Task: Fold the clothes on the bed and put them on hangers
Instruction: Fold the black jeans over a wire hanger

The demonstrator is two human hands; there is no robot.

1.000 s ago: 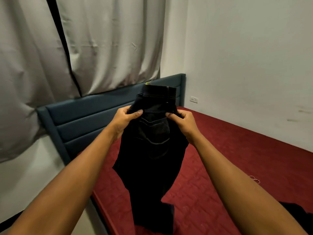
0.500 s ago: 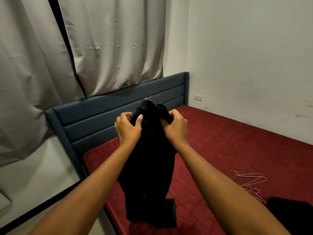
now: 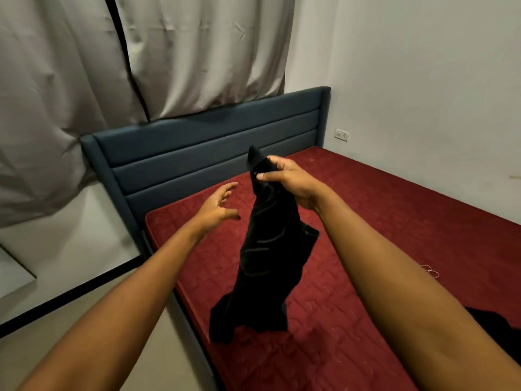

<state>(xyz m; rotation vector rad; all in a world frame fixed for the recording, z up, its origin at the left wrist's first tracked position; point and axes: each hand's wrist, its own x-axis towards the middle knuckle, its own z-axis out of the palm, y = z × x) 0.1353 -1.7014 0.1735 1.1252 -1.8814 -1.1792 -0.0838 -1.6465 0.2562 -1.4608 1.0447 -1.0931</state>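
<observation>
View from the head, down two bare forearms stretched over a bed. The right hand [image 3: 290, 179] holds up a pair of black denim trousers [image 3: 267, 249] by the bunched top. Its grip pinches the cloth, thumb in front & fingers curled round the back, w/ a short peak of fabric sticking up above the grip. Below the grip the trousers hang in a loose, twisted column. The lower end flares out & reaches the dark red quilted mattress [image 3: 394, 221] near the bed's left edge, below & slightly left of the grip.

The left hand [image 3: 217, 207] hovers just left of the trousers, lower than the right grip, not touching the cloth. Its grip is spread, fingers apart & loosely bent, holding nothing.

Beyond the grip, a blue-grey padded headboard w/ horizontal channels [image 3: 211, 142] runs across the head of the bed, w/ pale grey curtains [image 3: 197, 52] hanging above it. Right of the grip is a white wall w/ a small white socket [image 3: 341, 134] low down. Well below & right of the grip, beside the right forearm, a thin pale wire loop [image 3: 430, 270] lies on the mattress, mostly hidden; can't tell what it is. At the lower right corner a second dark heap of cloth [image 3: 493, 328] lies on the mattress, cut off by the frame edge.
</observation>
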